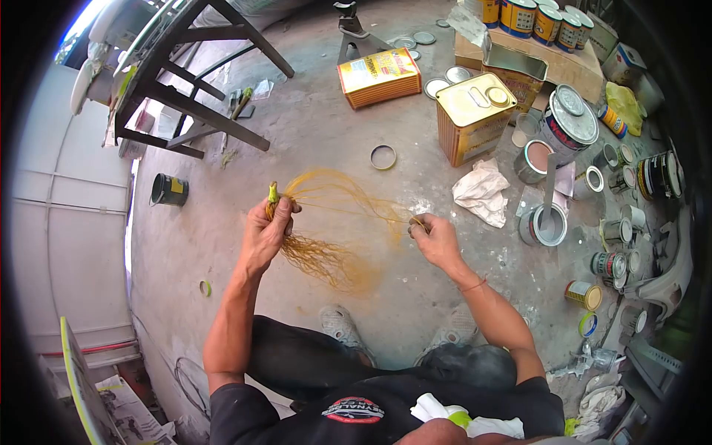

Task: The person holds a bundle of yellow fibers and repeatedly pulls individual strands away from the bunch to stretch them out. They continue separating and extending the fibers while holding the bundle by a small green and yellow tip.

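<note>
My left hand (pixel 268 231) is closed around a bundle of thin golden strands (pixel 326 263), whose top end is wrapped in yellow-green tape (pixel 273 194). Loose strands hang from the bundle below the fist and spread to the right, blurred at their tips. Other strands arc from the top of the bundle across to my right hand (pixel 433 236), which pinches their ends between thumb and fingers. Both hands are in front of my chest, above the concrete floor (pixel 297 156).
A dark metal stand (pixel 200 111) is at the upper left, a small black can (pixel 170 190) below it. Two rectangular tins (pixel 380 76), a crumpled cloth (pixel 480 191) and several paint cans (pixel 544 224) stand or lie to the right. A ring-shaped lid (pixel 383 156) lies ahead.
</note>
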Demonstrator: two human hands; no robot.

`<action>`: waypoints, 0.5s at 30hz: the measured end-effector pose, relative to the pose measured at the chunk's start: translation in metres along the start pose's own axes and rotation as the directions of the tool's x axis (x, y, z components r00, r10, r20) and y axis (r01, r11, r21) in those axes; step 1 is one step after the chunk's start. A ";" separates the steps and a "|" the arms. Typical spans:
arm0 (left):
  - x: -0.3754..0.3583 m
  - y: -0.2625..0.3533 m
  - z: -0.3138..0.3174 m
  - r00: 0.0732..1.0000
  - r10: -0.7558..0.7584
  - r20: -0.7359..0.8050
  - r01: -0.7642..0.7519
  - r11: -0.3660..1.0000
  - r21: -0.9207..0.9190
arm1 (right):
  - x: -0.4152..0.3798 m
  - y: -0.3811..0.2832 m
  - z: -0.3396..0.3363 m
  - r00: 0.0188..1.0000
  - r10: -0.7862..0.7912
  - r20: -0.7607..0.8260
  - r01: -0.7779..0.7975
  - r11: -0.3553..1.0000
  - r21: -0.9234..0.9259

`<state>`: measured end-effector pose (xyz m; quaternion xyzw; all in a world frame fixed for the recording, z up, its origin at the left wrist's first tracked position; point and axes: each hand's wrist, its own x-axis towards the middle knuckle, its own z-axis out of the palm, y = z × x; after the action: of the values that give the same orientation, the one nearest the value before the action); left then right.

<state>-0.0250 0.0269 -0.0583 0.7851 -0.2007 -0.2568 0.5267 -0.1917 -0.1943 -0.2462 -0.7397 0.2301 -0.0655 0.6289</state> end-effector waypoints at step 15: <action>0.042 -0.049 -0.110 0.869 -0.352 -0.348 0.153 0.860 -0.487 | -0.016 -0.002 -0.034 0.950 0.048 0.308 -0.128 0.962 0.242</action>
<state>0.0785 0.0998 -0.0775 0.7004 0.0904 -0.1867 0.6829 -0.2188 -0.2178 -0.2348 -0.6415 0.1547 0.0462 0.7500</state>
